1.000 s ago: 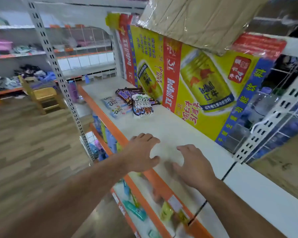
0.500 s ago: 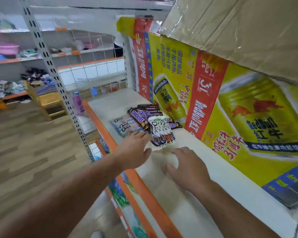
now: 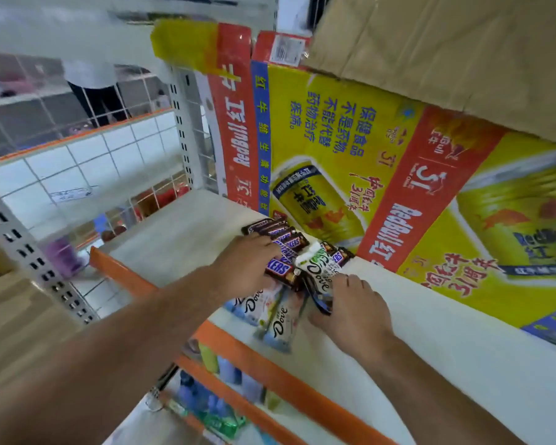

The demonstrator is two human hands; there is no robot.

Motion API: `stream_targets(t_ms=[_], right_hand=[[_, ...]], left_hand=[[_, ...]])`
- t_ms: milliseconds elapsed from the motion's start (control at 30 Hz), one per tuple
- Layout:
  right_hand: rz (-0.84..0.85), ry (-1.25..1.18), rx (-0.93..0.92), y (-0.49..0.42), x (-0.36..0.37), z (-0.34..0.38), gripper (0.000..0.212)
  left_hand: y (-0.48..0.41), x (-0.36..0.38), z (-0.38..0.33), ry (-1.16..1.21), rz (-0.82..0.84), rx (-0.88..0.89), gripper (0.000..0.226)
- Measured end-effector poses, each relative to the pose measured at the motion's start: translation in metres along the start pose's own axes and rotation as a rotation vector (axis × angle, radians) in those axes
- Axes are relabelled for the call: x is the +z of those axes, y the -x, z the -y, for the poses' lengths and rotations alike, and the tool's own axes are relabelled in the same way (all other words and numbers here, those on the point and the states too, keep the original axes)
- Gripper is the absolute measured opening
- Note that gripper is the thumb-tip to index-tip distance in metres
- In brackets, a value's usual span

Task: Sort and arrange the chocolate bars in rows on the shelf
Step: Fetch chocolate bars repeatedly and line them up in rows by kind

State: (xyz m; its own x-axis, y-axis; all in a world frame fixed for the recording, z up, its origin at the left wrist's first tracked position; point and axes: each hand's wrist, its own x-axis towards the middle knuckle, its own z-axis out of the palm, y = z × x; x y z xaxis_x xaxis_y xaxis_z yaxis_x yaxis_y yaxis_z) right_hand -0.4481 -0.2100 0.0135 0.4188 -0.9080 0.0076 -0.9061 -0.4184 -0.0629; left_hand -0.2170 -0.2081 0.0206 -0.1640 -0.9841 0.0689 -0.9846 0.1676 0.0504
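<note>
Pressing flat on the Snickers bars (image 3: pixel 278 268), the left hand (image 3: pixel 247 264) hides some; beside them, the right hand (image 3: pixel 353 304) covers Dove bars (image 3: pixel 318 272), grip unclear.

A white shelf board (image 3: pixel 180 242) with an orange front lip (image 3: pixel 270 377) carries one loose cluster of chocolate bars. At the cluster's 11 o'clock, brown Snickers bars (image 3: pixel 272 228) lie fanned, overlapping one another. At 7 o'clock, pale blue and white Dove bars (image 3: pixel 278 326) lie flat side by side, reaching the lip. In the middle, a stack of white and green Dove bars (image 3: pixel 318 268) lies partly over its neighbours. At 2 o'clock, a few more Snickers bars (image 3: pixel 342 256) poke out from under it. Behind, from 12 to 3 o'clock, a yellow and red Red Bull cardboard panel (image 3: pixel 398 187) stands on the board's rear edge.
</note>
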Motion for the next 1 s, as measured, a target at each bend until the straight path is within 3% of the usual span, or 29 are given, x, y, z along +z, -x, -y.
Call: stream_targets(t_ms=[133,333,633,833,1000], right_hand=[[0.005,0.017,0.116,0.003,0.002,0.016,0.055],[0.038,-0.051,0.237,0.009,-0.001,0.032,0.052],[0.024,-0.008,0.285,0.046,-0.009,0.016,0.05],[-0.038,0.016,0.29,0.092,-0.017,-0.01,0.037],[-0.14,-0.02,0.339,0.145,-0.023,-0.052,0.036]], left_hand=[[-0.009,0.003,0.013,0.068,0.006,0.1,0.04],[-0.012,0.003,0.019,0.219,0.039,0.109,0.024],[-0.012,-0.015,-0.014,0.536,0.143,0.126,0.011],[-0.009,-0.021,-0.06,0.662,0.228,0.185,0.041],[-0.005,-0.029,-0.114,0.545,0.194,0.322,0.044]])
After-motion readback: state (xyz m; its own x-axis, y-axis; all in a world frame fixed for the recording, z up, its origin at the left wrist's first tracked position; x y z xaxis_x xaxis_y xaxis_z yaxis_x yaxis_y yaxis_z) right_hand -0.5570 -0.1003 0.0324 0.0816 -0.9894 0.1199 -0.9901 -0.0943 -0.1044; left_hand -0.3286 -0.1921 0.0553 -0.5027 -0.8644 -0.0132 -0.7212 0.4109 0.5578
